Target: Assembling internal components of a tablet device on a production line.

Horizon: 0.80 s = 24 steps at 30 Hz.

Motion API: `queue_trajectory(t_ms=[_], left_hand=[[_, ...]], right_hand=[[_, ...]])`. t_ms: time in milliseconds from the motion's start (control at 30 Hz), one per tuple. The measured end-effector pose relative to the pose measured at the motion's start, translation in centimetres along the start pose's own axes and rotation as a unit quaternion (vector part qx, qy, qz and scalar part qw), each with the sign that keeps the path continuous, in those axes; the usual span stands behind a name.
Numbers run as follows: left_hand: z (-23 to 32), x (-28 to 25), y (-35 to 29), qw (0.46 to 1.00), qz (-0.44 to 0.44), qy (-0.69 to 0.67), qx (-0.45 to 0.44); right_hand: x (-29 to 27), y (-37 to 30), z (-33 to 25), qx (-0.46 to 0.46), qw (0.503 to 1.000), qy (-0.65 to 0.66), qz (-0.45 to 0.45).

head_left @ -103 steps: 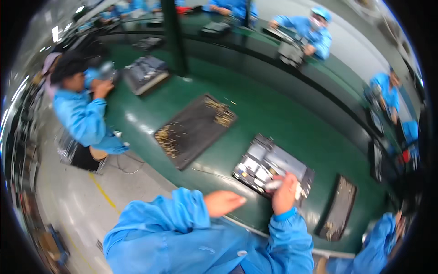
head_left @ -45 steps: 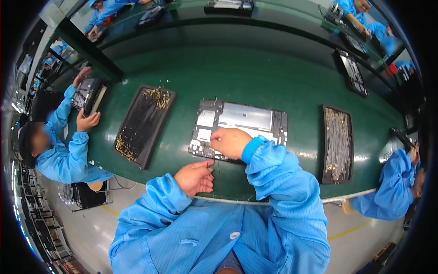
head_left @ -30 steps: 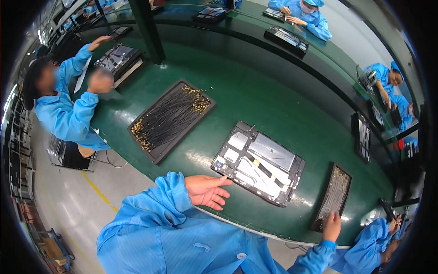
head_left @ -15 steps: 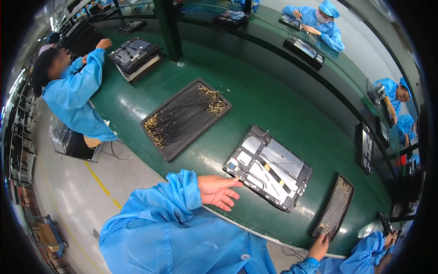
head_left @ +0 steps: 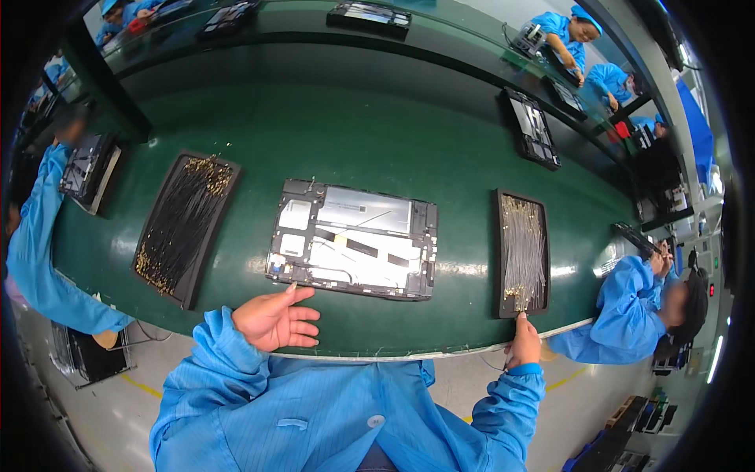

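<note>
An opened tablet, with its inner boards and silver battery plate bare, lies flat in front of me on the green table. Just off its near left corner is my left hand, fingers spread and nothing in it. My right hand is closed at the near end of a narrow dark tray on the right. Grey cables with gold-coloured ends fill that tray. Whether my fingertips pinch the rim or a cable end, I cannot make out.
A wider dark tray of black cables with gold ends lies to the left. Stacked devices stand at the far left, beside a co-worker's blue sleeve. Another co-worker sits at the right. More opened devices lie along the back.
The view has swung to the right, so the tablet and trays now stand straighter and further left. My right hand stays at the narrow tray's near end; my left remains open by the tablet.
</note>
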<state>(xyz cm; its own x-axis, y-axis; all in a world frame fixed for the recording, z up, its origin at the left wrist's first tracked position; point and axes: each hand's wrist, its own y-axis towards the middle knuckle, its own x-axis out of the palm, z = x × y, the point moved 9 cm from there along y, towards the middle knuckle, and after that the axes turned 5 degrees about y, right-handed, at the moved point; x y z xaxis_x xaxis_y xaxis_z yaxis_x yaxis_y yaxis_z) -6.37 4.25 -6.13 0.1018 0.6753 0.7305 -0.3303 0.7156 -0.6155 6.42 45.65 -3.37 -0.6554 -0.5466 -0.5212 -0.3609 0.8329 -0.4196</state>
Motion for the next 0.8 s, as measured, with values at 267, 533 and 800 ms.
queue_trajectory(t_ms=[267, 533, 800], left_hand=[[-0.1, 0.3, -0.4, 0.997, 0.051, 0.016, 0.051], [-0.2, -0.1, -0.7, 0.995, 0.06, 0.014, 0.074], [0.0, 0.1, 0.0, 0.997, 0.048, 0.032, 0.051]], right_hand=[[1.0, -1.1, -0.4, 0.012, 1.0, 0.014, 0.019], [0.8, 0.5, 0.3, 0.034, 0.993, 0.102, -0.046], [0.2, 1.3, 1.1, 0.052, 0.994, 0.087, -0.049]])
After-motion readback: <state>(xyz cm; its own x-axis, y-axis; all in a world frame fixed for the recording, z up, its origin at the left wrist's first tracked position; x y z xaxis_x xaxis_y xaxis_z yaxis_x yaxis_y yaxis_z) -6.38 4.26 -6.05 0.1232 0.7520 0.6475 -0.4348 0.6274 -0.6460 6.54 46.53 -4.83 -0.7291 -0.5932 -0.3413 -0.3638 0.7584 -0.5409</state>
